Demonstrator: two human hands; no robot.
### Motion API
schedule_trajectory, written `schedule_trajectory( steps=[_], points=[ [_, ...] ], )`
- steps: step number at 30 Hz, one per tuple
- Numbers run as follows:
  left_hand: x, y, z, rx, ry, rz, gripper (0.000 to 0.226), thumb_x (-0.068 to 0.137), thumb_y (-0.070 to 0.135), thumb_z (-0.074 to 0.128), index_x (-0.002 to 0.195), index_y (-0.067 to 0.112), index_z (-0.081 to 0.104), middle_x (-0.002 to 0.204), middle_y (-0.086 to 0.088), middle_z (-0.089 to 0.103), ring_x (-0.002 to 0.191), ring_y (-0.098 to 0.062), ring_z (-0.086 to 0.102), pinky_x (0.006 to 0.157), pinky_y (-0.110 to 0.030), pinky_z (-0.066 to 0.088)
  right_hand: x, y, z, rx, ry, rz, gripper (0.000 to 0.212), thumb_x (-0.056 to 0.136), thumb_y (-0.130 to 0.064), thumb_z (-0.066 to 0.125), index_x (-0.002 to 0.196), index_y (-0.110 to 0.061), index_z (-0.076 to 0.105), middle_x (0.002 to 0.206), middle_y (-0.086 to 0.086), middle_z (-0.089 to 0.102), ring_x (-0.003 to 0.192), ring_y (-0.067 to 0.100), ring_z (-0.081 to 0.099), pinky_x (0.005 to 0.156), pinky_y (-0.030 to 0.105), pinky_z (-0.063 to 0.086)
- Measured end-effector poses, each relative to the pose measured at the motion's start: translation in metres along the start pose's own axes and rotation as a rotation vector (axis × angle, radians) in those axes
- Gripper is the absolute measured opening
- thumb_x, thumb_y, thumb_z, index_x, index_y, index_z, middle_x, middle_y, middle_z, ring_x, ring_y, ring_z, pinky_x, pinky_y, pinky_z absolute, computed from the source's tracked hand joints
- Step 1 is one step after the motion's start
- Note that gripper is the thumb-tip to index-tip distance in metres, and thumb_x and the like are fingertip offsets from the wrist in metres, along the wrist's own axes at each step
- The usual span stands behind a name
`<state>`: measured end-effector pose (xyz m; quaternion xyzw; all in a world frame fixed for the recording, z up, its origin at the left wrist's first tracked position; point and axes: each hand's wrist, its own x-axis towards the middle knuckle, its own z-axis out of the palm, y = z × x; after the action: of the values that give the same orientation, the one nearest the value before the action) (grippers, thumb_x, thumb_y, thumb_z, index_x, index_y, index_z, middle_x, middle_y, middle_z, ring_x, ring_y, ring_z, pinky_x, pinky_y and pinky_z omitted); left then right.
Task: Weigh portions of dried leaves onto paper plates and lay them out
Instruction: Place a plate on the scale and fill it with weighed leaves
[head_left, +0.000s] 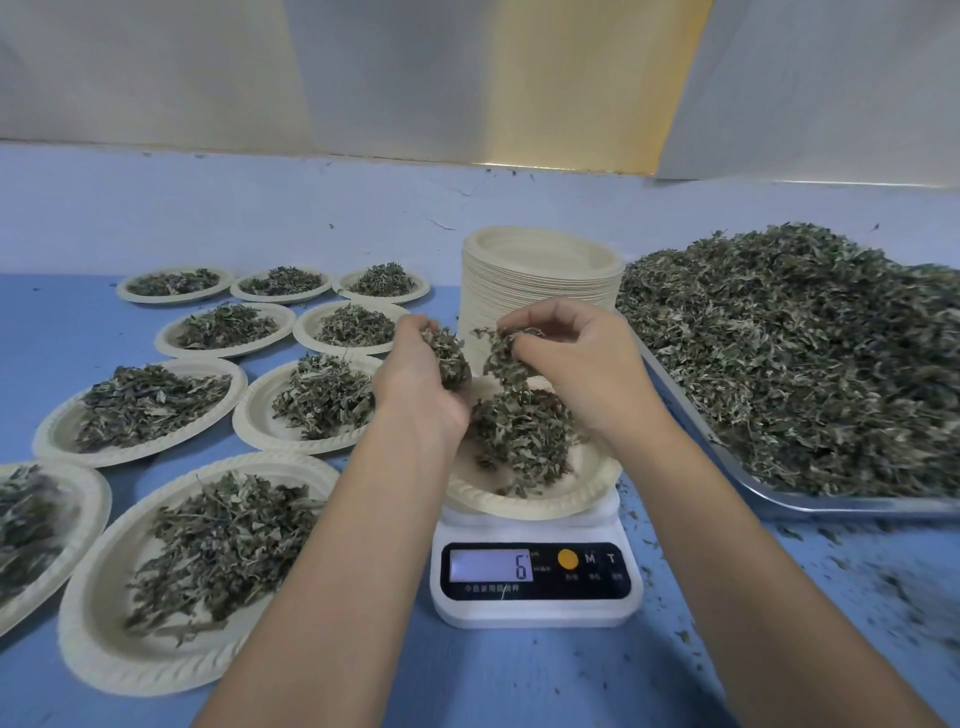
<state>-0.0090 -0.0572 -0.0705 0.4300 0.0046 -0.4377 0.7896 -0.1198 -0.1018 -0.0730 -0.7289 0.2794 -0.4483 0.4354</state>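
Left grip (426, 374): curled round a clump of dried leaves (452, 358), palm turned inward, held just above the weighing plate.
Right grip (576, 364): fingertips pinching a second clump (506, 358), close beside the left, over the same plate.
Weighing plate (519, 506): paper plate seated on the scale, with a mound of leaves (524, 436) in its well.
Scale (537, 608): white, digital, standing on the blue desk (519, 675) – display (491, 565) reading 6.
Plate stack (540, 270): tall pile of unused paper plates directly behind the scale.
Tray (779, 500): metal, right of the scale, carrying a large leaf heap (805, 353).
Laid-out portions (197, 571): nine filled paper plates in rows on the desk, left of the scale.
Debris (857, 571): leaf crumbs scattered on the desk in front of the tray.
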Motion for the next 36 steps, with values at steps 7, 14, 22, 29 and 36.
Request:
schedule_trajectory(
  steps=[7, 14, 22, 29, 36],
  points=[
    [-0.0054, 0.0031, 0.0000, -0.010, 0.000, 0.002, 0.017, 0.091, 0.026, 0.053, 0.078, 0.016, 0.052, 0.067, -0.002, 0.056, 0.047, -0.016, 0.053, 0.036, -0.016, 0.042, 0.0009, 0.0030, -0.0046, -0.089, -0.148, 0.003, 0.024, 0.077, -0.007, 0.068, 0.069, -0.029, 0.071, 0.065, -0.016, 0.066, 0.057, 0.002, 0.055, 0.058, 0.016, 0.043],
    [-0.0050, 0.0039, -0.0009, -0.013, 0.031, -0.001, 0.020, 0.090, 0.027, 0.054, 0.073, 0.016, 0.051, 0.064, -0.001, 0.052, 0.041, -0.013, 0.050, 0.038, -0.013, 0.040, 0.0009, 0.0051, -0.0046, -0.171, -0.165, 0.008, 0.018, 0.077, -0.013, 0.074, 0.068, -0.028, 0.070, 0.062, -0.014, 0.065, 0.053, -0.006, 0.051, 0.054, 0.010, 0.040],
    [-0.0037, 0.0042, -0.0013, -0.033, 0.024, -0.004, 0.018, 0.091, 0.026, 0.054, 0.077, 0.015, 0.052, 0.071, -0.001, 0.055, 0.056, -0.014, 0.050, 0.044, -0.019, 0.041, 0.0029, 0.0109, -0.0030, -0.182, -0.067, -0.020, 0.015, 0.078, -0.019, 0.077, 0.072, -0.030, 0.069, 0.065, -0.010, 0.067, 0.062, 0.000, 0.060, 0.065, 0.020, 0.050],
    [-0.0010, 0.0074, -0.0024, -0.052, 0.026, -0.005, 0.015, 0.091, 0.024, 0.054, 0.079, 0.014, 0.052, 0.076, -0.001, 0.052, 0.063, -0.013, 0.046, 0.051, -0.024, 0.040, 0.0005, 0.0093, -0.0020, -0.201, -0.027, -0.034, 0.009, 0.082, -0.016, 0.073, 0.082, -0.025, 0.073, 0.075, -0.008, 0.072, 0.070, -0.001, 0.064, 0.068, 0.015, 0.052],
    [0.0010, 0.0079, -0.0024, -0.053, 0.029, 0.013, 0.014, 0.091, 0.026, 0.054, 0.083, 0.014, 0.053, 0.080, -0.001, 0.054, 0.067, -0.013, 0.046, 0.054, -0.026, 0.039, -0.0016, 0.0097, -0.0004, -0.167, -0.114, -0.020, 0.014, 0.084, -0.013, 0.071, 0.097, -0.018, 0.076, 0.088, -0.007, 0.074, 0.081, -0.002, 0.068, 0.074, 0.008, 0.049]
  ],
)
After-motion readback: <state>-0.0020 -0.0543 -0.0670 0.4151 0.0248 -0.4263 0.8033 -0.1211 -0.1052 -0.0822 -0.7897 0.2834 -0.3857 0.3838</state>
